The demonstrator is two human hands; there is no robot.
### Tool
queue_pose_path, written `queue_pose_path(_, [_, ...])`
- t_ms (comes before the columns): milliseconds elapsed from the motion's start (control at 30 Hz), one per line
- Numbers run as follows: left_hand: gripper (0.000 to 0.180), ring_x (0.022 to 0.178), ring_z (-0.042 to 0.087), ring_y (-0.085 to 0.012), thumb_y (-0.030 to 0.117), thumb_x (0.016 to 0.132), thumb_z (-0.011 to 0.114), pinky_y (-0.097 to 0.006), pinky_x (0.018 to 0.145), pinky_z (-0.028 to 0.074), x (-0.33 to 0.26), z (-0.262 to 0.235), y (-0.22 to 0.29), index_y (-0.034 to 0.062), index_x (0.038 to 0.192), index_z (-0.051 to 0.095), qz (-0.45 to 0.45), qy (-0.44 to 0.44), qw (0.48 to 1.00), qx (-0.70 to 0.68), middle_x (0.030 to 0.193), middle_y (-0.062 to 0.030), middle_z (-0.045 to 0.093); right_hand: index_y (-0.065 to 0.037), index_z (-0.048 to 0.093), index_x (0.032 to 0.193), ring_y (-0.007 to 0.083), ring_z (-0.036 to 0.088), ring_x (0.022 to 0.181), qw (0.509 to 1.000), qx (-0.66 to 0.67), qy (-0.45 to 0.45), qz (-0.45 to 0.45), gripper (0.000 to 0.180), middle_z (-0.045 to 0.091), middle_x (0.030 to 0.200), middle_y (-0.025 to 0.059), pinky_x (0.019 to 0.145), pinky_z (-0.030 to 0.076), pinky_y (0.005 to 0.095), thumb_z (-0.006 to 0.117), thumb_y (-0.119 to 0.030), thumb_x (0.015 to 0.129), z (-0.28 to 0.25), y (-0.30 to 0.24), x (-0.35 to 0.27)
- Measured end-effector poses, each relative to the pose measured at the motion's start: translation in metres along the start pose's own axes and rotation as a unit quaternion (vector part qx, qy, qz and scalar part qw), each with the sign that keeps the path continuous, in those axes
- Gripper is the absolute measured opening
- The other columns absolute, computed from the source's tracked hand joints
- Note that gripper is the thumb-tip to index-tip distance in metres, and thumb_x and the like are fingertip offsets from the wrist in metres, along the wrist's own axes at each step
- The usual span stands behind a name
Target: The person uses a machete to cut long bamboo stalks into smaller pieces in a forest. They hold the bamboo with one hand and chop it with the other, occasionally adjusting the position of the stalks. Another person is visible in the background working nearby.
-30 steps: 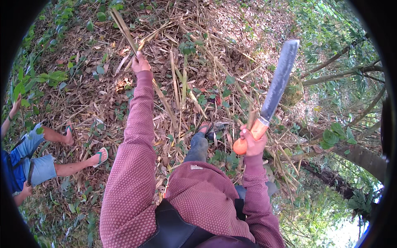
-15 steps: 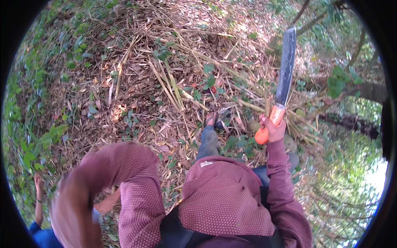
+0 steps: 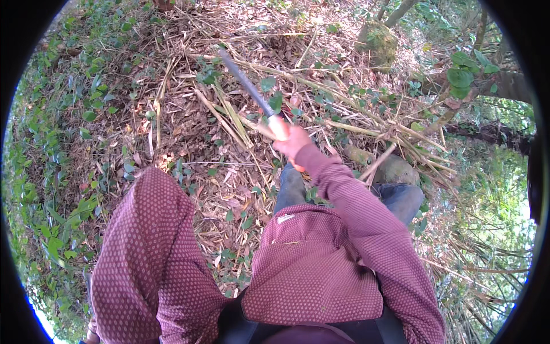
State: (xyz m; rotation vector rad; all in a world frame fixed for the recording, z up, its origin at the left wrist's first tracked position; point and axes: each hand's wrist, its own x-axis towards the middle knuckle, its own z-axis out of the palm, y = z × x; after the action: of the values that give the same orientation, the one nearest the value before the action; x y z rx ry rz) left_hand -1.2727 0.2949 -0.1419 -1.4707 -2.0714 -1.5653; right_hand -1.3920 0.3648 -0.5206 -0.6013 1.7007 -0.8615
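Note:
My right hand (image 3: 295, 142) is closed round the orange handle of a machete (image 3: 246, 83). Its long dark blade points up and to the left over the leaf litter. A pale stick-like piece lies alongside the handle; whether my fingers hold it too I cannot make out. Beyond the blade lie several dry yellowish stalks (image 3: 232, 117). My left arm (image 3: 146, 246), in a maroon patterned sleeve, is sharply bent at the elbow on the left. The left hand itself does not show.
Cut stalks (image 3: 421, 143) lie heaped at the right beside a rounded stone (image 3: 395, 171). A mossy stump or rock (image 3: 378, 43) stands farther back. Branches (image 3: 504, 86) reach in from the right. Green leafy plants (image 3: 63, 223) cover the left side. My jeans-clad legs (image 3: 291, 186) are below the machete.
My right hand has swung the machete left and across my body, tilting the blade from upright toward the left. The left forearm has dropped out of sight, and a person's raised hand at left is gone.

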Motion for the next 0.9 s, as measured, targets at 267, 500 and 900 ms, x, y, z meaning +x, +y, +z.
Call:
queue_pose_path(267, [0.026,0.053,0.044,-0.0077,0.015,0.088,0.038,-0.022,0.045,0.035,0.003,0.003,0.005,0.0028,0.107,0.050,0.010,0.004,1.000,0.007,0.067,0.0027,0.045,-0.004,0.058,0.100,0.0310,0.060,0.078,0.992,-0.121,-0.029,-0.024,0.042,0.062,0.085,0.0175,0.074,0.047,0.0351,0.064,-0.025,0.064,0.000,0.003,-0.018])
queue_pose_path(500, [0.025,0.053,0.043,-0.0072,0.013,0.087,0.037,-0.022,0.046,0.033,0.002,0.005,0.001,0.0036,0.105,0.051,0.058,-0.019,0.998,0.005,0.066,0.0038,0.044,-0.006,0.057,0.097,0.0340,0.058,0.083,0.971,-0.217,0.095,0.033,0.038,0.061,0.088,0.0185,0.076,0.046,0.0396,0.061,-0.024,0.065,-0.079,0.026,-0.063])
queue_pose_path(900, [0.023,0.053,0.042,-0.0063,0.010,0.087,0.035,-0.021,0.046,0.031,0.043,0.000,-0.050,0.0050,0.102,0.052,0.159,-0.115,0.977,-0.080,0.065,0.0057,0.042,-0.007,0.058,0.094,0.0361,0.057,0.083,0.963,-0.160,0.211,0.051,0.036,0.060,0.088,0.0196,0.075,0.045,0.0430,0.059,-0.024,0.063,-0.155,0.064,-0.099])
